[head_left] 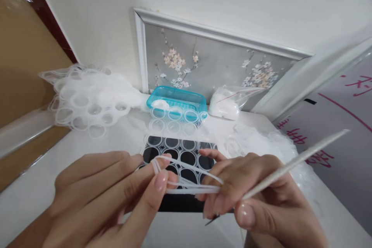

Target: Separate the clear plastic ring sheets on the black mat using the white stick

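Note:
Several thin white rubber rings (pixel 192 191) are stretched as loops between my two hands. My left hand (pixel 116 193) is closed, pinching their left end between thumb and forefinger, with a loop round a finger. The other end sits at the fingers of my right hand (pixel 261 186). That hand also grips a slim tool with a whitish handle (pixel 299 159) slanting up to the right; a dark pointed tip shows below the fingers. Beneath the hands lies a black board (pixel 188 203), overlaid by a translucent sheet of joined rings (pixel 188 144), partly hidden by my fingers.
A blue plastic basket (pixel 178 95) stands at the back, the ring sheet reaching up to it. Beside it lies a clear bag with white contents (pixel 225 104). Ring sheets are heaped at left (pixel 93 97) and right (pixel 261 143). A framed flower panel (pixel 215 58) is behind.

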Tool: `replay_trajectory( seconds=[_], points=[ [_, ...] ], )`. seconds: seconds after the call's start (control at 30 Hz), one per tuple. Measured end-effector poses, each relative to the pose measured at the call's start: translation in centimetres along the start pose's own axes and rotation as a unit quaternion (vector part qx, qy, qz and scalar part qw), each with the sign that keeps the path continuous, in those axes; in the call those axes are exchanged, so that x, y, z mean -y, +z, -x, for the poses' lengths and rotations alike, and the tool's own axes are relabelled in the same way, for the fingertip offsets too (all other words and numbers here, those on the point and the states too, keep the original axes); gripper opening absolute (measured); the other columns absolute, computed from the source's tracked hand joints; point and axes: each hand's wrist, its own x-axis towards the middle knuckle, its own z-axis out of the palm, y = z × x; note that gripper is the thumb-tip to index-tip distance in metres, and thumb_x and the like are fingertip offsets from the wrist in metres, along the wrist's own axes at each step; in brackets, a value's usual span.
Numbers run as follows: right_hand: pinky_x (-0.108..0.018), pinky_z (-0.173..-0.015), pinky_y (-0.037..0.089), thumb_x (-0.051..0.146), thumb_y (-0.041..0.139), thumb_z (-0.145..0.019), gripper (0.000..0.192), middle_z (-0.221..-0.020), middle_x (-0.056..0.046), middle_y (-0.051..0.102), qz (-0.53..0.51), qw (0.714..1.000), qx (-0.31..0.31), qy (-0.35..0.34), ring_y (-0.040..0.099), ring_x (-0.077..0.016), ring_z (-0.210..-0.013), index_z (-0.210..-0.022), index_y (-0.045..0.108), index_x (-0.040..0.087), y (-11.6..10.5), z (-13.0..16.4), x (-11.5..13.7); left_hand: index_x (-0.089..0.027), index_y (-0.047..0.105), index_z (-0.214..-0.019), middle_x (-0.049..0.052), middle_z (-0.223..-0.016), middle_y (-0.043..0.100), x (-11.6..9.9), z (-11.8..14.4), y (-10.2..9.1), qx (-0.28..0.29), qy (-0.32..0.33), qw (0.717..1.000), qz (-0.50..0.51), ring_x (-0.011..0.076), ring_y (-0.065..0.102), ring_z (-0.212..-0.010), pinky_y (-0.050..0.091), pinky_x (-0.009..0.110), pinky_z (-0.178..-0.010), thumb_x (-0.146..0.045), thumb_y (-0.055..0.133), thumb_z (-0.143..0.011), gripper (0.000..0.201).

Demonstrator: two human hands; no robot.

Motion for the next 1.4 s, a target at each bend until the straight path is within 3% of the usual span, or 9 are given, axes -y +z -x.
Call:
replay_trajectory(
  seconds=[0.13,0.23,0.37,0.6,0.73,0.8,0.93,1.17,1.4],
  points=[
    [-0.044,-0.108,0.039,0.030,0.070,-0.083,0.010,-0.078,0.001,0.076,0.001,1.000,-0.013,-0.003,0.071,-0.0204,-0.081,-0.092,0.075,0.030,0.1,0.0,-0.2,-0.028,0.062,-0.086,-0.007,-0.088,0.076,0.0,0.4,0.2,0.009,0.007,1.000,-0.014,0.0181,0.072,-0.073,0.059,0.041,-0.066,-0.010,0.059,-0.083,0.018],
    [-0.045,-0.108,0.039,0.032,0.070,-0.083,0.009,-0.076,0.001,0.076,-0.017,1.000,-0.022,0.000,0.071,-0.0211,-0.080,-0.090,0.076,0.030,0.3,-0.1,-0.3,-0.030,0.063,-0.085,-0.005,-0.089,0.076,0.3,1.1,0.6,-0.040,-0.012,0.999,-0.035,0.0205,0.072,-0.075,0.059,0.045,-0.066,-0.013,0.059,-0.084,0.017],
    [-0.047,-0.109,0.036,0.032,0.070,-0.082,0.009,-0.074,0.001,0.076,-0.042,0.999,-0.015,0.009,0.071,-0.0224,-0.078,-0.088,0.076,0.030,0.3,-0.2,-0.3,-0.031,0.065,-0.086,-0.004,-0.094,0.076,0.6,1.5,0.8,-0.037,0.062,0.996,-0.056,0.0226,0.072,-0.076,0.059,0.045,-0.061,-0.013,0.061,-0.081,0.019],
    [-0.044,-0.109,0.037,0.029,0.072,-0.079,0.010,-0.074,0.001,0.076,-0.081,0.996,-0.041,0.003,0.071,-0.0211,-0.074,-0.087,0.077,0.027,0.6,-0.4,-0.2,-0.040,0.062,-0.106,-0.009,-0.080,0.075,-0.2,0.6,0.4,-0.055,-0.075,0.996,0.004,0.0204,0.071,-0.068,0.058,0.043,-0.059,-0.007,0.065,-0.078,0.043],
    [-0.043,-0.109,0.036,0.030,0.071,-0.079,0.010,-0.073,0.001,0.076,-0.074,0.997,-0.028,-0.002,0.071,-0.0207,-0.073,-0.087,0.077,0.028,0.5,-0.5,-0.4,-0.034,0.065,-0.100,-0.004,-0.094,0.076,0.9,1.0,-0.2,0.027,0.071,0.997,-0.026,0.0210,0.071,-0.070,0.054,0.041,-0.054,-0.014,0.063,-0.083,0.026],
    [-0.043,-0.109,0.036,0.030,0.071,-0.080,0.011,-0.074,0.001,0.076,-0.056,0.998,-0.013,-0.004,0.071,-0.0210,-0.074,-0.090,0.077,0.029,0.2,-0.4,-0.4,-0.033,0.064,-0.109,-0.001,-0.098,0.075,1.2,1.1,-0.3,0.061,0.096,0.993,-0.038,0.0220,0.071,-0.074,0.053,0.041,-0.055,-0.018,0.057,-0.088,0.027],
    [-0.046,-0.111,0.035,0.033,0.071,-0.080,0.014,-0.077,-0.003,0.076,-0.001,1.000,0.017,0.012,0.071,-0.0244,-0.082,-0.091,0.078,0.028,0.1,0.0,-0.3,-0.037,0.055,-0.127,-0.001,-0.080,0.074,0.4,0.9,0.5,0.048,0.032,0.997,-0.044,0.0238,0.070,-0.075,0.054,0.042,-0.061,-0.024,0.047,-0.093,0.038],
    [-0.047,-0.110,0.037,0.035,0.069,-0.082,0.013,-0.079,-0.001,0.076,0.010,0.999,0.027,0.026,0.071,-0.0227,-0.077,-0.089,0.078,0.030,0.4,0.0,-0.2,-0.041,0.064,-0.113,-0.001,-0.074,0.071,-0.6,-0.2,1.4,0.115,-0.058,0.992,0.007,0.0264,0.069,-0.079,0.058,0.040,-0.057,-0.050,0.053,-0.086,0.031],
    [-0.048,-0.111,0.036,0.033,0.071,-0.080,0.011,-0.078,-0.001,0.076,-0.020,0.998,0.038,0.039,0.071,-0.0230,-0.078,-0.088,0.078,0.029,0.1,-0.4,-0.3,-0.040,0.065,-0.107,-0.001,-0.072,0.070,0.1,1.2,-0.4,0.137,-0.070,0.988,0.025,0.0254,0.069,-0.076,0.059,0.039,-0.054,-0.050,0.052,-0.085,0.027]
  ],
)
